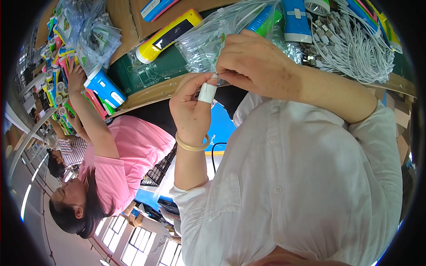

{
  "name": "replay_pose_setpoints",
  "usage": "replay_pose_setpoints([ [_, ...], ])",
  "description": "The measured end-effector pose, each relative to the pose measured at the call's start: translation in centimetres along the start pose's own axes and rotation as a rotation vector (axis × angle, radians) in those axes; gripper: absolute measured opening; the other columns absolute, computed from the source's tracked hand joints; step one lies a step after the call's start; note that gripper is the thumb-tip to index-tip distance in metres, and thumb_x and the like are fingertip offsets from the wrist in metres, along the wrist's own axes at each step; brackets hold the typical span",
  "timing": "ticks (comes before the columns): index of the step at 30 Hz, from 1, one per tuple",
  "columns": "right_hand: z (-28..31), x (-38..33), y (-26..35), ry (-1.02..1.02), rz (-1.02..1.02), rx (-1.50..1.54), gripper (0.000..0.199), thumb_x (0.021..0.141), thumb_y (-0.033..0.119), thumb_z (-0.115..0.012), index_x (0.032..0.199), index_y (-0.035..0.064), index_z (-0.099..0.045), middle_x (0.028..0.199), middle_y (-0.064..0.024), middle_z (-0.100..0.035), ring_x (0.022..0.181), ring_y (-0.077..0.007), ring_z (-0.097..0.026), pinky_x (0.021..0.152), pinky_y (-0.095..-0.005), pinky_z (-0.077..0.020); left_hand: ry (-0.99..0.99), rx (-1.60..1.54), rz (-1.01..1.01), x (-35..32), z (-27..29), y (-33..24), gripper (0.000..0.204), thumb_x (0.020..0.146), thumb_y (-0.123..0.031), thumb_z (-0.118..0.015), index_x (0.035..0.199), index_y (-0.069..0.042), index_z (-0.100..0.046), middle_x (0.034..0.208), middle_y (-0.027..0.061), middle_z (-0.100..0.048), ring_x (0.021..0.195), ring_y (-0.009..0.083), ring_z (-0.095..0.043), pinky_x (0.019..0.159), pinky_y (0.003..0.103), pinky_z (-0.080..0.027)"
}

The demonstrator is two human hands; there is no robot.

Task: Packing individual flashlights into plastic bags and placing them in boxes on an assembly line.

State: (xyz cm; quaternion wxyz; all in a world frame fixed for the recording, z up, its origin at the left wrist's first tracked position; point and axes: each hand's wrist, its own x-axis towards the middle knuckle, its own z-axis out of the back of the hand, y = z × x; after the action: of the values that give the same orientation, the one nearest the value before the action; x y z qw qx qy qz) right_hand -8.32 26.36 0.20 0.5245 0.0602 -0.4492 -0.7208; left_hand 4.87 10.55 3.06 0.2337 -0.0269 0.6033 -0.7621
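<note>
My left hand [193, 104] and my right hand [257, 66] meet at the table's near edge, fingertips pinched together. White tape wraps one digit of my left hand, and a bangle [192, 145] circles that wrist. Between the fingertips is what looks like the edge of a clear plastic bag [195, 51], though the exact grip is small and partly covered by my right hand. The bag spreads over the table beyond my hands. A blue and green flashlight [266, 20] shows through or beside the plastic behind my right hand.
A yellow flashlight [168, 36] lies left of the bag, a blue one [105, 86] farther left. White charging cables [355, 48] are heaped at right. Clear bags [95, 37] pile at far left. A co-worker in pink [128, 155] reaches into many coloured flashlights.
</note>
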Motion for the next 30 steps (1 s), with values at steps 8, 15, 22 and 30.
replay_pose_setpoints([
  [8, -0.1, 0.0, 0.1, 0.008, 0.069, -0.041, 0.01, 0.081, 0.014, -0.071, 0.082, 0.0099, -0.062, 0.081, -0.0039, -0.061, 0.09, -0.022, -0.06, 0.079, -0.0365, -0.0443, -0.055, 0.28, -0.256, -0.2, 0.0, 0.5, 0.02, 0.083, 0.005, -0.069, 0.102, 0.0, -0.072, 0.094, 0.0127, -0.069, 0.084, 0.0221, -0.067, 0.082, 0.031, -0.054],
  [15, 0.0, -0.1, 0.3, 0.014, 0.092, -0.076, 0.01, 0.08, 0.013, -0.071, 0.086, 0.0088, -0.065, 0.083, -0.0036, -0.062, 0.091, -0.0216, -0.06, 0.08, -0.0358, -0.0439, -0.029, 0.342, -0.372, 0.0, -0.1, 0.4, 0.024, 0.08, 0.008, -0.065, 0.102, 0.0, -0.071, 0.094, 0.0141, -0.069, 0.087, 0.0276, -0.069, 0.1, 0.042, -0.053],
  [22, 0.5, -0.1, 0.7, 0.068, 0.074, -0.137, 0.012, 0.078, 0.012, -0.071, 0.088, 0.0086, -0.066, 0.084, -0.0028, -0.062, 0.094, -0.0204, -0.06, 0.082, -0.0345, -0.0441, -0.006, 0.486, -0.477, -0.1, -0.5, -0.5, 0.022, 0.08, 0.009, -0.064, 0.099, 0.001, -0.07, 0.089, 0.0156, -0.065, 0.084, 0.033, -0.067, 0.101, 0.044, -0.054],
  [30, 0.6, -0.1, 0.1, 0.184, -0.165, 0.11, 0.016, 0.085, 0.012, -0.069, 0.099, 0.0079, -0.063, 0.089, -0.0107, -0.064, 0.087, -0.0327, -0.066, 0.078, -0.0423, -0.0513, 0.023, 0.465, -0.262, -0.1, -0.3, -0.8, 0.024, 0.08, 0.009, -0.064, 0.102, 0.0, -0.069, 0.094, 0.0156, -0.066, 0.085, 0.033, -0.066, 0.083, 0.036, -0.055],
])
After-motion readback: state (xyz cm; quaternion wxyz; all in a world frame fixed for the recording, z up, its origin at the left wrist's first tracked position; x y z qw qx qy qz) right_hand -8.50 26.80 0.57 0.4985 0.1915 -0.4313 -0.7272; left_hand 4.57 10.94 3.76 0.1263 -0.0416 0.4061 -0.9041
